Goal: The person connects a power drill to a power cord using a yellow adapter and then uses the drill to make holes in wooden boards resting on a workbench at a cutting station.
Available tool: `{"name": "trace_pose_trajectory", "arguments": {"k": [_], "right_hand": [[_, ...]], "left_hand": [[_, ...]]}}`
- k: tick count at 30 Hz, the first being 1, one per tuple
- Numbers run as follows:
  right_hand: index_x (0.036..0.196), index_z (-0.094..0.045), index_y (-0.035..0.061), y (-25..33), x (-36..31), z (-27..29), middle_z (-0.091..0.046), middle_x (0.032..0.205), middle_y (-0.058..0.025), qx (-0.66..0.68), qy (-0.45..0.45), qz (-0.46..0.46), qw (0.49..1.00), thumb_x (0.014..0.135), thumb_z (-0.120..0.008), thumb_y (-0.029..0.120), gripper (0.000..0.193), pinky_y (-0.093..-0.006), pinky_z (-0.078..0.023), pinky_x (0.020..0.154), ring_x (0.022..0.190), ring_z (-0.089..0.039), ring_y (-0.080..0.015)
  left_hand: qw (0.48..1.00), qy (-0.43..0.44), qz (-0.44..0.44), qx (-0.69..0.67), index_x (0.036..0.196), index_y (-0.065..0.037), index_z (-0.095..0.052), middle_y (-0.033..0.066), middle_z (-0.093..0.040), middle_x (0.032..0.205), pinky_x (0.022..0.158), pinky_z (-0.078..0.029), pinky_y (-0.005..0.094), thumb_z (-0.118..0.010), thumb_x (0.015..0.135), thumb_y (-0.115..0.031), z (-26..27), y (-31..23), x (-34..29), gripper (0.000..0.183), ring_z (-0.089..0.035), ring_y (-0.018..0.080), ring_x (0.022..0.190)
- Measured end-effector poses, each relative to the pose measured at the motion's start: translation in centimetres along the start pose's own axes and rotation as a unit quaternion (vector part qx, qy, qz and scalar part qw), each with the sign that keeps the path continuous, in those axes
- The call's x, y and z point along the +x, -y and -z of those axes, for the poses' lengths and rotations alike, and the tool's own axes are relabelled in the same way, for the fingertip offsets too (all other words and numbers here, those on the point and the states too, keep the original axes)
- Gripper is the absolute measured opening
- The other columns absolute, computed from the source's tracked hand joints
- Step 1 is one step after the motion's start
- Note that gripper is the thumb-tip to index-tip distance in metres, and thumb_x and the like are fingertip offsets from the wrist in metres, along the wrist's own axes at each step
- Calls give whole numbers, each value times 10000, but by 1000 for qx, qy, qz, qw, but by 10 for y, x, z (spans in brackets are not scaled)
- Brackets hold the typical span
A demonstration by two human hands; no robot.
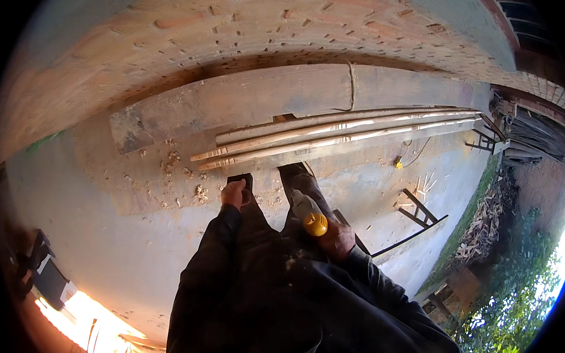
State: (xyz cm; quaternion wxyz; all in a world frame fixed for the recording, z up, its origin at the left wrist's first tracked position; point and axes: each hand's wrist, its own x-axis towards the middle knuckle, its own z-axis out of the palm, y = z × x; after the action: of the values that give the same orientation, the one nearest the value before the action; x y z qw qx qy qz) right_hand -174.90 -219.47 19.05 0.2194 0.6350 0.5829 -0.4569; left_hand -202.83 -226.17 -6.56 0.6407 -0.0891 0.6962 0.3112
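Note:
My right hand (pixel 337 240) is closed around a power tool, at the side of my right thigh. The tool has a pale grey body and a rounded yellow end (pixel 315 224); its front points away from me, over my right leg. My left hand (pixel 235 193) lies at my left knee with its fingers curled in, and what they hold, if anything, is hidden. Just beyond my knees, long, thin wooden poles (pixel 275 149) lie side by side from left to right. Neither hand touches them.
Behind the poles a wide plank (pixel 229 102) with a cord (pixel 353 85) around it runs along a brick wall (pixel 275 19). Wood shavings (pixel 200 193) litter the concrete floor. To the right lie a dark frame (pixel 421 209), thin sticks (pixel 425 184) and a yellow plug-like piece (pixel 398 163) on a cord.

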Motion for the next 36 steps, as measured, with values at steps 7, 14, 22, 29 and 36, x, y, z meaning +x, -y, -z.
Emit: {"name": "trace_pose_trajectory", "arguments": {"k": [7,14,22,29,36], "right_hand": [[1159,-690,132,-31,12,-1,-754,1013,-136,-18,6,73,997,885,-736,378,371,-462,-573,810,944,-728,-350],[1120,-697,130,-48,17,15,-755,943,-158,-55,3,-3,998,873,-752,358,341,-483,-581,767,907,-733,-368],[1039,-668,116,-36,28,16,-743,953,-155,-35,-8,-10,999,917,-664,334,249,-520,-546,779,906,-717,-395],[1090,-681,100,-41,38,7,-743,912,-160,-26,-22,53,998,907,-708,337,300,-505,-567,742,867,-726,-381],[1024,-668,89,-12,48,22,-735,943,-143,-21,-14,78,997,888,-702,285,240,-492,-552,759,895,-714,-382]], "left_hand": [[989,-58,97,-93,1103,-46,-593,130,-717,811,504,-608,368,-743,937,-438,3,-13,52,451,-708,236,592],[975,-72,140,-156,1145,-15,-566,163,-716,929,641,-652,411,-767,902,-449,-21,-13,95,537,-743,278,775],[956,-87,83,-266,1152,-25,-620,179,-742,979,729,-670,403,-665,981,-207,-25,-6,97,254,-765,284,850],[958,-100,71,-259,1140,-18,-636,165,-743,1009,751,-664,412,-659,987,-224,-22,0,81,258,-760,287,871],[938,-191,58,-283,1198,-21,-631,182,-728,1050,841,-627,458,-635,1000,-252,25,12,88,304,-741,329,956]]}}
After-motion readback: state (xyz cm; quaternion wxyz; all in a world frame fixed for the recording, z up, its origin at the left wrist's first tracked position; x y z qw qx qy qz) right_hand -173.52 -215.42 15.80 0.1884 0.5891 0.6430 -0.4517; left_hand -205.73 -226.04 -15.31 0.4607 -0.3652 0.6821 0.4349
